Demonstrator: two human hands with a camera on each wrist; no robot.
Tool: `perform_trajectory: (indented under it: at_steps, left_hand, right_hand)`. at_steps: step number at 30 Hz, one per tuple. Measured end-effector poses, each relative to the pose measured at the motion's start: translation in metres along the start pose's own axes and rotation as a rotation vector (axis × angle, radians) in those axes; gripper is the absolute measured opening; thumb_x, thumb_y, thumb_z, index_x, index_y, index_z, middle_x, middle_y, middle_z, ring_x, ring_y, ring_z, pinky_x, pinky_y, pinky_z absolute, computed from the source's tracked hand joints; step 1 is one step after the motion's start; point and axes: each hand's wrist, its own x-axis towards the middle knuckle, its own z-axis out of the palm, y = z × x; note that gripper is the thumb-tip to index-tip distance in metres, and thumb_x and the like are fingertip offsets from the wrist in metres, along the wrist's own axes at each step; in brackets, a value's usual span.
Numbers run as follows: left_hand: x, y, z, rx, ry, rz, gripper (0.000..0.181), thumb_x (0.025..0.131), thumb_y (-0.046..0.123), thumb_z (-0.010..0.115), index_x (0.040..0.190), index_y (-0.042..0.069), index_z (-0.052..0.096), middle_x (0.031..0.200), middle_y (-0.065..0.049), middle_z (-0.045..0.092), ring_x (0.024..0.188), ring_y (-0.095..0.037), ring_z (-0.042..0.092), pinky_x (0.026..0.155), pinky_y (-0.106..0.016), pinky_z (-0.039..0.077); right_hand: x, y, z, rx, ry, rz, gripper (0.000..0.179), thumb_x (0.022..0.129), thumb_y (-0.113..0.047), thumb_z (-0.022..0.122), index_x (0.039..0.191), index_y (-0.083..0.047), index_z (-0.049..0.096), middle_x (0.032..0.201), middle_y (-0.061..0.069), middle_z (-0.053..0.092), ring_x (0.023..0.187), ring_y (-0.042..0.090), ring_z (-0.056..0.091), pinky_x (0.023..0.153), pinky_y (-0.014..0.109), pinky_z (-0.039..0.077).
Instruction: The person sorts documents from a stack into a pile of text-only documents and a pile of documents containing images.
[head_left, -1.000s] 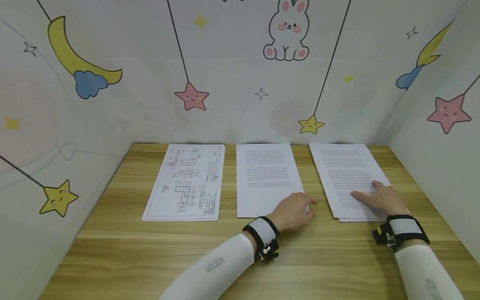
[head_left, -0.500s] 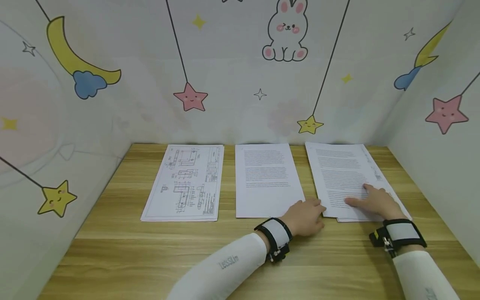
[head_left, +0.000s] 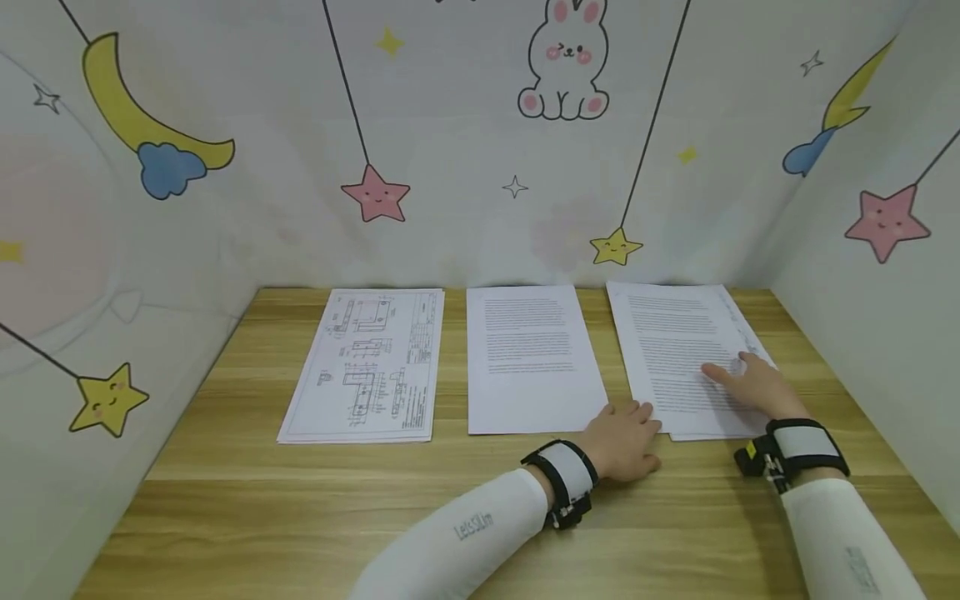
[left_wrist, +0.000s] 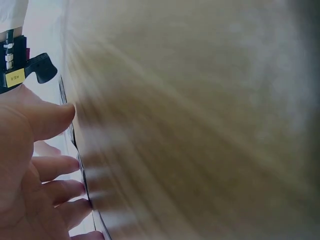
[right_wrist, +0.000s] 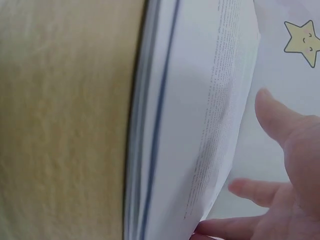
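On the right stands a stack of printed paper (head_left: 671,350), its top text sheet lying askew to the left over a sheet with line drawings that shows along the right edge. My right hand (head_left: 761,387) is over this stack's right side, thumb and fingers spread, as the right wrist view also shows above the layered sheets (right_wrist: 185,115). My left hand (head_left: 622,442) is at the stack's lower left corner, palm toward it. In the left wrist view the left fingers (left_wrist: 60,167) are relaxed and reach to the paper edge, close over the wooden table.
A second text stack (head_left: 532,400) lies in the middle, close to my left hand. Farther left is a stack of technical drawings (head_left: 367,358). All three rest on a wooden table (head_left: 300,500), walled by a patterned white cloth (head_left: 450,125).
The right stack's top sheet has slid left, uncovering a strip of the drawing beneath. My left hand has moved right, from beside the middle stack to the right stack's corner.
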Motion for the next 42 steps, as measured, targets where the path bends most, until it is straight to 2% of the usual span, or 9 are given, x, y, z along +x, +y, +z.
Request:
perform_trajectory:
  at_steps: [4,9,14,17,20,24,27,31,42]
  left_hand:
    - [0.000,-0.002,0.001,-0.006,-0.008,0.000,0.055,0.098,0.052,0.050,0.148,0.029,0.045,0.160,0.010,0.035,0.149,-0.009,0.032,0.119,-0.034,0.032]
    - [0.001,-0.003,0.001,-0.022,-0.014,0.008,0.055,0.098,0.050,0.050,0.149,0.029,0.045,0.161,0.010,0.034,0.150,-0.008,0.030,0.120,-0.033,0.031]
    - [0.001,-0.003,0.002,-0.012,-0.027,0.022,0.055,0.099,0.050,0.050,0.149,0.030,0.043,0.161,0.011,0.033,0.150,-0.007,0.030,0.121,-0.031,0.030]
    - [0.002,-0.002,0.002,-0.004,-0.034,0.020,0.055,0.099,0.049,0.049,0.150,0.030,0.043,0.161,0.011,0.033,0.150,-0.007,0.030,0.121,-0.031,0.030]
    - [0.003,-0.002,0.003,-0.001,-0.035,0.016,0.055,0.099,0.050,0.049,0.150,0.030,0.042,0.162,0.011,0.032,0.150,-0.007,0.029,0.121,-0.031,0.029]
    - [0.004,-0.001,0.002,0.003,-0.032,0.005,0.055,0.099,0.051,0.049,0.150,0.031,0.042,0.162,0.012,0.032,0.150,-0.006,0.029,0.121,-0.032,0.030]
    - [0.004,0.000,0.002,0.004,-0.025,-0.002,0.054,0.099,0.051,0.050,0.149,0.031,0.043,0.161,0.012,0.033,0.149,-0.006,0.030,0.120,-0.032,0.031]
    - [0.004,-0.001,0.002,0.005,-0.030,0.001,0.055,0.099,0.051,0.049,0.149,0.031,0.043,0.161,0.011,0.032,0.150,-0.006,0.030,0.121,-0.032,0.030]
    - [0.002,-0.001,0.000,-0.012,-0.057,-0.005,0.056,0.099,0.051,0.050,0.151,0.032,0.041,0.163,0.012,0.029,0.151,-0.006,0.027,0.123,-0.031,0.027]
  right_hand:
    - [0.002,-0.005,0.000,0.023,0.099,0.050,0.096,0.098,-0.061,0.040,0.147,0.019,0.020,0.146,0.048,0.024,0.134,0.063,0.028,0.107,0.069,0.034]
    - [0.004,-0.008,-0.004,0.017,0.127,0.106,0.094,0.099,-0.060,0.039,0.145,0.021,0.024,0.144,0.047,0.030,0.128,0.060,0.038,0.103,0.065,0.041]
    - [0.008,-0.010,-0.007,-0.059,0.123,0.162,0.103,0.093,-0.070,0.043,0.138,0.022,0.036,0.127,0.043,0.049,0.098,0.047,0.055,0.077,0.050,0.051]
    - [0.011,-0.010,-0.006,-0.085,0.121,0.173,0.108,0.089,-0.077,0.042,0.132,0.022,0.042,0.109,0.036,0.054,0.085,0.038,0.053,0.064,0.040,0.046]
    - [0.014,-0.010,-0.005,-0.101,0.124,0.177,0.114,0.084,-0.082,0.042,0.129,0.022,0.045,0.098,0.030,0.054,0.079,0.034,0.052,0.060,0.035,0.042]
    - [0.016,-0.011,-0.005,-0.106,0.122,0.190,0.121,0.074,-0.086,0.055,0.130,0.021,0.044,0.100,0.032,0.054,0.083,0.037,0.053,0.063,0.038,0.044]
    - [0.017,-0.014,-0.004,-0.099,0.105,0.217,0.130,0.068,-0.084,0.065,0.139,0.020,0.034,0.119,0.045,0.048,0.100,0.049,0.051,0.078,0.051,0.049]
    - [0.021,-0.015,0.000,-0.090,0.090,0.248,0.136,0.065,-0.081,0.070,0.145,0.019,0.023,0.134,0.053,0.033,0.116,0.060,0.041,0.094,0.064,0.043]
    - [0.021,-0.017,0.007,-0.126,0.114,0.246,0.131,0.070,-0.079,0.066,0.147,0.017,0.022,0.136,0.049,0.037,0.119,0.060,0.042,0.096,0.063,0.042]
